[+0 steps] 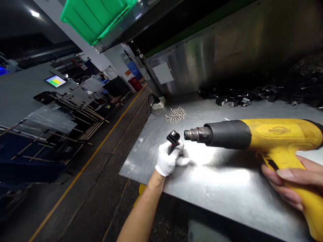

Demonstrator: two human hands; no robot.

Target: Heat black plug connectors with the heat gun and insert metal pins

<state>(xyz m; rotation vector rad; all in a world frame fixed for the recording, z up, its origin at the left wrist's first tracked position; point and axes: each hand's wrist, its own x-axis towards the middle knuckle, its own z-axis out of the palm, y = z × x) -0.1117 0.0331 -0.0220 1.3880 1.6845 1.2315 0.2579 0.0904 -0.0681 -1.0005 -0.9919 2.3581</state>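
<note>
My left hand [168,158], in a white glove, is closed around a small black part [173,137] with a shiny metal fitting on top. It holds the part up over the metal table [212,188]. My bare right hand [290,179] grips the handle of a yellow heat gun [280,132]. The gun lies level across the view, its stepped metal nozzle pointing left, a short gap from the black part. Where the left fingers meet the part, its lower end is hidden.
Small metal fittings [176,114] lie grouped near the table's far left corner, by a white box [158,102]. Black parts [242,95] are heaped along the back panel. A green bin [93,18] sits overhead. Left of the table runs a floor aisle with racks [83,117].
</note>
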